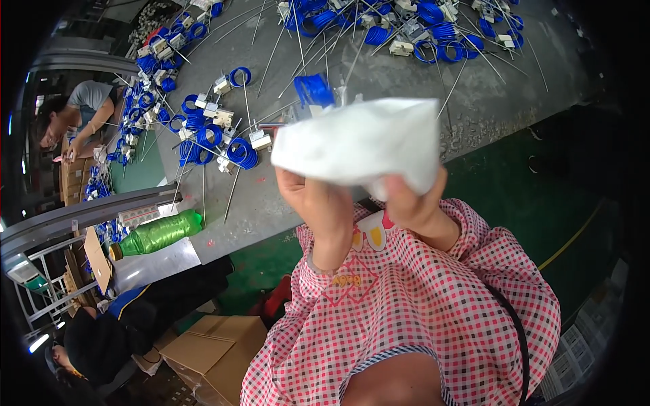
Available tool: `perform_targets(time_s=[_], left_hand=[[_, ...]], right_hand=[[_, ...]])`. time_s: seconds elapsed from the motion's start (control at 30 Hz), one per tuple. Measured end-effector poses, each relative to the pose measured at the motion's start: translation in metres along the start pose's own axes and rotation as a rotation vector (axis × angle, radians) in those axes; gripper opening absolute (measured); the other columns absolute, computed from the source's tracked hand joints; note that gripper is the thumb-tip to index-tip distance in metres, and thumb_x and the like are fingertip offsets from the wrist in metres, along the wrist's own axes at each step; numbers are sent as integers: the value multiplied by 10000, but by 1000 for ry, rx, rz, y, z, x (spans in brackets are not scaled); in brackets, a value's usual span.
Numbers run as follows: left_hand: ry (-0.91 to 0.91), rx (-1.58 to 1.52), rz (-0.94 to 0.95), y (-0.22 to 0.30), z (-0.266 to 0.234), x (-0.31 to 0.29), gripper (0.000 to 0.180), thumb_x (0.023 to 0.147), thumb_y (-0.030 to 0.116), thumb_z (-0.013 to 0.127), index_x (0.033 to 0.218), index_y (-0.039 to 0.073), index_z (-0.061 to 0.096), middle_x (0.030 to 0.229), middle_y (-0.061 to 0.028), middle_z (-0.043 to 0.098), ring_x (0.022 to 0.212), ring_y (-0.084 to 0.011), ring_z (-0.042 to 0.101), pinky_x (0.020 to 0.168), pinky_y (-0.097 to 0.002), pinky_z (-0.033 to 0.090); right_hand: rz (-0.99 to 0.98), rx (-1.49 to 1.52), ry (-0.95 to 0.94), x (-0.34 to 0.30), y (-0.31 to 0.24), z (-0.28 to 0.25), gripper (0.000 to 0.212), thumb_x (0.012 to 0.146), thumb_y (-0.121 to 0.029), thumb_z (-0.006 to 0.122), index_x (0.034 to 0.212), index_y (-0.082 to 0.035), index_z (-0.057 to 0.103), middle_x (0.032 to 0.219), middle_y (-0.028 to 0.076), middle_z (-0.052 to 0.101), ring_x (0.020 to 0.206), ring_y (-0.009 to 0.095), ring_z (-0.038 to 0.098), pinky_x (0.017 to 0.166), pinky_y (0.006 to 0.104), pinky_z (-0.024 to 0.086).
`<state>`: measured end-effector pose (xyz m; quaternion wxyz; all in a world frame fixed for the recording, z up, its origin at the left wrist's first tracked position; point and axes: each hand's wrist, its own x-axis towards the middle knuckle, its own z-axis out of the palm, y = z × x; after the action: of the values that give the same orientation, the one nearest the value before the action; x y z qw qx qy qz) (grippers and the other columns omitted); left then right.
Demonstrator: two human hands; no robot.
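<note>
Head view: one white bag (359, 142), probably a pouch though motion blurs it, is held up before the near edge of the table (254, 210). Its long axis runs left to right, narrower end leftward. The left hand (317, 199) touches its lower left; how its hidden fingers stand cannot be told. The right hand (418, 203) pinches its lower right corner. One green bottle (166, 232); blue coils (443, 32) beyond count

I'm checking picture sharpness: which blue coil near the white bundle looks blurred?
The blue coil right above the white bundle; the coils to its left look sharper.
</note>
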<state>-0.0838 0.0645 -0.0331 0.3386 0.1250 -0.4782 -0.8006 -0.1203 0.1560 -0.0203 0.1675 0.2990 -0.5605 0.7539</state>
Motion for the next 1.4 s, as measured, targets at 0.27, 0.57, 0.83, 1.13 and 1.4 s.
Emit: perform_targets(time_s=[0.27,0.57,0.83,1.13,1.4], left_hand=[[-6,-164,18,5,11,2,318,847,180,466,1072,-37,413,1037,-125,503,990,-211,482,894,-317,368],[46,-133,-20,3,7,-2,432,814,117,523,1176,-24,337,1014,-63,502,874,-117,504,745,-231,404],[70,-174,28,11,20,11,402,819,78,498,1154,-17,297,999,-90,505,906,-143,502,810,-281,397],[177,-9,38,6,18,5,286,805,41,510,1022,20,325,933,-80,483,846,-117,493,738,-259,399],[8,-358,-58,15,13,16,369,832,146,479,1130,-5,320,1101,-134,458,1055,-276,448,896,-326,377]], right_hand=[[408,58,344,29,-2,-7,343,818,-164,449,1067,73,456,998,140,541,891,181,533,759,283,422],[-35,-85,-70,16,0,4,197,716,-107,577,878,5,584,814,133,597,717,269,599,630,313,468],[498,198,442,13,-18,3,492,738,-167,461,1147,86,357,1107,202,462,1000,269,488,838,347,396],[-198,-294,-204,6,10,-5,437,690,-122,566,1054,94,455,1052,200,509,1004,277,493,863,356,361],[515,92,535,20,10,-8,340,830,-174,433,1067,69,456,971,137,546,873,208,545,734,290,436]])
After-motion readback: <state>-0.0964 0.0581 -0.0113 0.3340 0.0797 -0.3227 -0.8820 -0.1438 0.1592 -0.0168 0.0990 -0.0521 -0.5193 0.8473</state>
